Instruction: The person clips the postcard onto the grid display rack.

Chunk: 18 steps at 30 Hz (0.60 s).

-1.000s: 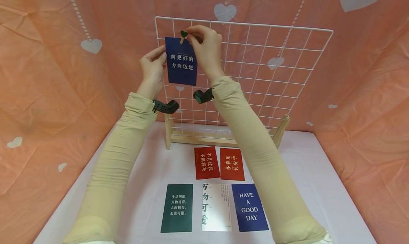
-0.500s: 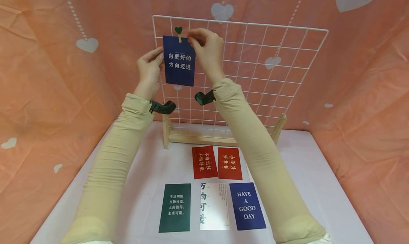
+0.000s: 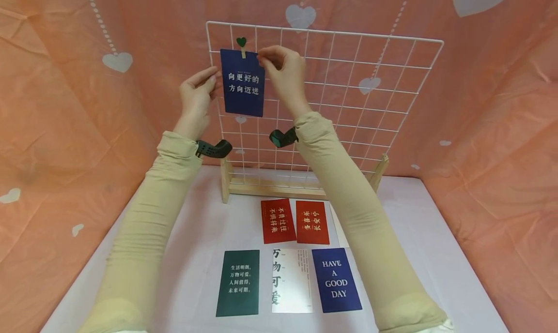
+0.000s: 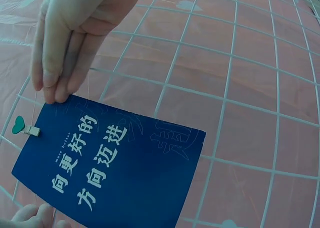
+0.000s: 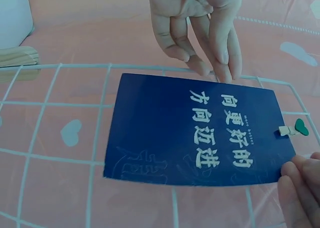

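A dark blue card (image 3: 243,93) with white Chinese lettering hangs at the upper left of a white wire grid (image 3: 331,81). A small wooden clothespin (image 3: 243,53) with a green heart (image 4: 19,124) grips the middle of its top edge. My right hand (image 3: 287,76) pinches the card's upper right corner between thumb and fingers. Just off the left edge is my left hand (image 3: 196,98), fingers loosely bent and holding nothing. The right wrist view shows this left hand (image 5: 200,27) with its fingertips close beside the card's edge.
The grid stands in a wooden base (image 3: 279,191) on a white table (image 3: 192,275). Two red cards (image 3: 278,221), a green card (image 3: 238,282), a white card (image 3: 292,282) and another blue card (image 3: 336,280) lie there. Orange cloth (image 3: 78,129) surrounds it.
My right hand has left the clothespin's heart and shifted to the card's upper right corner. My left hand has come off the left edge and moved slightly left.
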Tool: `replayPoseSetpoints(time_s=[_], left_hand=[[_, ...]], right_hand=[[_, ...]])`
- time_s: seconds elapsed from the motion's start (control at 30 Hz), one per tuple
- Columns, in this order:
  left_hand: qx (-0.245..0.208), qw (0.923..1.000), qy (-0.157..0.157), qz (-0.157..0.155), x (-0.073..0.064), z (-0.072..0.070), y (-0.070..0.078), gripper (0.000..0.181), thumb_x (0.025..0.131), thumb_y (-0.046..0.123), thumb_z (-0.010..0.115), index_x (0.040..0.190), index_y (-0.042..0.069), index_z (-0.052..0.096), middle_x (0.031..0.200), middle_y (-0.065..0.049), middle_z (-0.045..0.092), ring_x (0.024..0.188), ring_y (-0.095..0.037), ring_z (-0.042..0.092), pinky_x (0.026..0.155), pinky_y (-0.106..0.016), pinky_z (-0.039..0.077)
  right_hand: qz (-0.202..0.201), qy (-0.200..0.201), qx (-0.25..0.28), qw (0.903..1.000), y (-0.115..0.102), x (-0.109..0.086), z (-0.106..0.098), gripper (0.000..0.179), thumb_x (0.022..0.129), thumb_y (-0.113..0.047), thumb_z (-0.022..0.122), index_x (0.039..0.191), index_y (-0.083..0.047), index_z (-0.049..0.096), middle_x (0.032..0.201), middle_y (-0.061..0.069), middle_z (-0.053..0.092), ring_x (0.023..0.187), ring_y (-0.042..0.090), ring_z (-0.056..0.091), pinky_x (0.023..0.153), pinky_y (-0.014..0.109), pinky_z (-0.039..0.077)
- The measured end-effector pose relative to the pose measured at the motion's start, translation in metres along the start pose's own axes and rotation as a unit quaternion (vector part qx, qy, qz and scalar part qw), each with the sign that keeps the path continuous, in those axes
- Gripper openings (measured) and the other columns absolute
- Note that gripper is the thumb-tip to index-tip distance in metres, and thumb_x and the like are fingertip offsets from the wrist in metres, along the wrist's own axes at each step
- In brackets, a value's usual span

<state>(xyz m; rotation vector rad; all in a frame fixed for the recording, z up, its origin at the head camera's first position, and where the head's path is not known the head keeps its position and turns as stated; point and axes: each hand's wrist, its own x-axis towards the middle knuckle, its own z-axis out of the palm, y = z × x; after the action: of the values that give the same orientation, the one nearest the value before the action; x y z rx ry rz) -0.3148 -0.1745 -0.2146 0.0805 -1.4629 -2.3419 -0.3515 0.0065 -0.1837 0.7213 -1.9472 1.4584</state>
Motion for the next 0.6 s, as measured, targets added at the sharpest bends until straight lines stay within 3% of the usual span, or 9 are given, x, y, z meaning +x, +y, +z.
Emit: replayPoseSetpoints(time_s=[0.27, 0.6], left_hand=[[0.002, 0.9998, -0.018, -0.011, -0.007, -0.007, 0.003, 0.026, 0.093, 0.002, 0.058, 0.117, 0.003, 0.068, 0.106, -0.009, 0.069, 0.086, -0.016, 0.065, 0.086, -0.026, 0.049], [0.005, 0.9980, -0.062, -0.009, -0.019, -0.015, 0.001, 0.030, 0.093, 0.002, 0.058, 0.122, -0.001, 0.063, 0.099, -0.008, 0.070, 0.084, -0.016, 0.066, 0.075, -0.021, 0.052]], right_hand=[[0.018, -0.020, -0.004, 0.9996, 0.009, -0.010, -0.006, 0.014, 0.091, -0.005, 0.064, 0.102, 0.001, 0.072, 0.095, 0.009, 0.072, 0.085, 0.007, 0.067, 0.078, 0.017, 0.052], [0.040, -0.044, 0.031, 0.9977, 0.014, -0.019, -0.023, 0.018, 0.093, -0.002, 0.061, 0.107, 0.002, 0.070, 0.097, 0.014, 0.070, 0.085, 0.016, 0.067, 0.077, 0.022, 0.054]])
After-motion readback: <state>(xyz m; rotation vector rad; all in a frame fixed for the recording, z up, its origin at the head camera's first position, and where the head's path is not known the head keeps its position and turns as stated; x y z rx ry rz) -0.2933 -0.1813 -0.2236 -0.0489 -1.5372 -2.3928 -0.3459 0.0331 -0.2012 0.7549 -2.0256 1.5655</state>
